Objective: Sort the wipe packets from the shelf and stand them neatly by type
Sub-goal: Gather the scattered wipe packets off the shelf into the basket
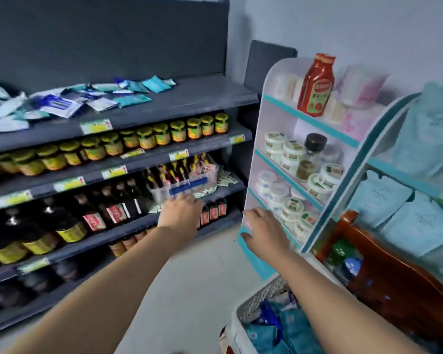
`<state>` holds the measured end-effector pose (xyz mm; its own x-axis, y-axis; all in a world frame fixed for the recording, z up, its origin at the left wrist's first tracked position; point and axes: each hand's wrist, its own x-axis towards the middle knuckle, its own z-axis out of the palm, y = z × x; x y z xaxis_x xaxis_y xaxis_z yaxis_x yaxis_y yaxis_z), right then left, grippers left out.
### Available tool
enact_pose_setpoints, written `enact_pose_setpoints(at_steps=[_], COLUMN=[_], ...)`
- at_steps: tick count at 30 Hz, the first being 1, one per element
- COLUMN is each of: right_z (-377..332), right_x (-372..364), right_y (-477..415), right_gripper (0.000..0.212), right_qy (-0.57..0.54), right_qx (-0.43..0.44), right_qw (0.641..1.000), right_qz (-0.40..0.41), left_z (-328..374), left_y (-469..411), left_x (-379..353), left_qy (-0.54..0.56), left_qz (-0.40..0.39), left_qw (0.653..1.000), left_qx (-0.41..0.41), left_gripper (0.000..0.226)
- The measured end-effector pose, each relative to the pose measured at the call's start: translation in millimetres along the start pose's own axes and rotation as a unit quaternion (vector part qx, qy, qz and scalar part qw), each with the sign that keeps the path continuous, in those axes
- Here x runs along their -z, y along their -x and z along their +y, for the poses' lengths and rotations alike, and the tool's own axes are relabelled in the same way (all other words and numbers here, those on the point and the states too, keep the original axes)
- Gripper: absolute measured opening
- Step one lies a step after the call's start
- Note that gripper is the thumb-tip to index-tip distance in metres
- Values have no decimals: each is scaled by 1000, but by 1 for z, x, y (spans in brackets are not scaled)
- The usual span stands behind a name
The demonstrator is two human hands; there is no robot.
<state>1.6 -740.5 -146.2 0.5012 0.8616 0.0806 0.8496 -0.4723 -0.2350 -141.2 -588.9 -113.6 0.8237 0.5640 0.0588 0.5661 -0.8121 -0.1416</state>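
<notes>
Several wipe packets (69,100), teal, white and blue, lie in a loose flat heap on the top grey shelf (189,103) at the upper left. More blue and teal packets fill a white basket (243,310) at the bottom right. My left hand (180,213) reaches out in front of the sauce shelf, fingers hidden behind its back, just under a clear plastic bin (187,187). My right hand (262,233) hovers, fingers loosely spread, near the side panel of the white and teal rack (258,154). Neither hand holds anything that I can see.
Rows of yellow-lidded jars (149,136) and dark sauce bottles (108,205) fill the lower grey shelves. The white rack carries a ketchup bottle (316,85), tubs and a spice jar. A wooden chair (384,272) stands at the right. Pale floor shows between shelf and basket.
</notes>
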Motion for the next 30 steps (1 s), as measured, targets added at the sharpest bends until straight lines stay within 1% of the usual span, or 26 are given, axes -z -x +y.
enact_pose_setpoints(at_steps=[2, 6, 8, 13, 16, 23, 30], right_z=[-24, -73, -96, -151, -179, -222, -239], right_x=[5, 15, 20, 32, 35, 41, 36], right_y=[-27, -82, -110, -181, -219, -298, -388], right_gripper=[48, 52, 50, 48, 51, 51, 57], right_qy=[-11, -14, -19, -18, -31, -22, -16], right_qx=[25, 60, 76, 93, 99, 113, 122], right_qw=[1000, 998, 996, 992, 990, 987, 988], right_qz=[12, 29, 41, 79, 91, 114, 96], left_z=[-32, -95, -125, -202, -244, -316, -363], left_y=[-6, -19, -28, -57, -76, -121, -185], left_x=[8, 23, 31, 50, 56, 61, 46], left_qy=[-5, -7, -17, -35, -48, -50, -46], left_qz=[17, 54, 70, 110, 111, 100, 85], left_qw=[1000, 997, 995, 988, 987, 986, 984], left_qx=[21, 61, 75, 99, 104, 124, 153], left_gripper=[36, 29, 29, 39, 34, 36, 36])
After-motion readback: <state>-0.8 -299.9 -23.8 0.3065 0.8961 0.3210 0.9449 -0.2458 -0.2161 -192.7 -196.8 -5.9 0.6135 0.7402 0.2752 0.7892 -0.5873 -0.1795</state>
